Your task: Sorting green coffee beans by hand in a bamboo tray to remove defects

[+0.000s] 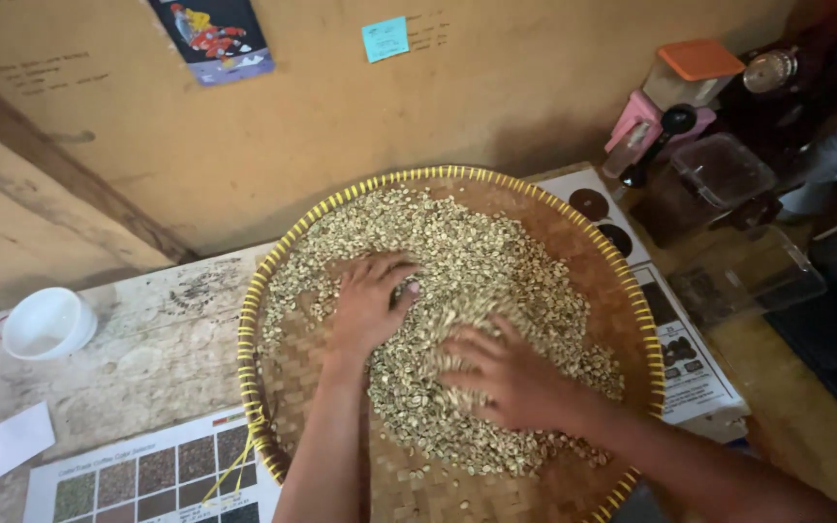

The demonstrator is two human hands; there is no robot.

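A round woven tray (622, 291) with a yellow rim sits on a worn wooden table and holds a spread heap of pale green beans (481, 261). My left hand (368, 302) lies flat on the beans near the tray's middle, fingers spread. Just right of it, my right hand (508, 376) presses palm-down into the heap, fingers apart. Neither hand grips anything that I can see.
A white cup (47, 323) stands at the table's left. A printed colour chart (147, 476) and a white card (9, 442) lie at the front left. Another printed sheet (690, 363) lies under the tray's right side. Plastic containers (724, 169) and dark equipment crowd the right.
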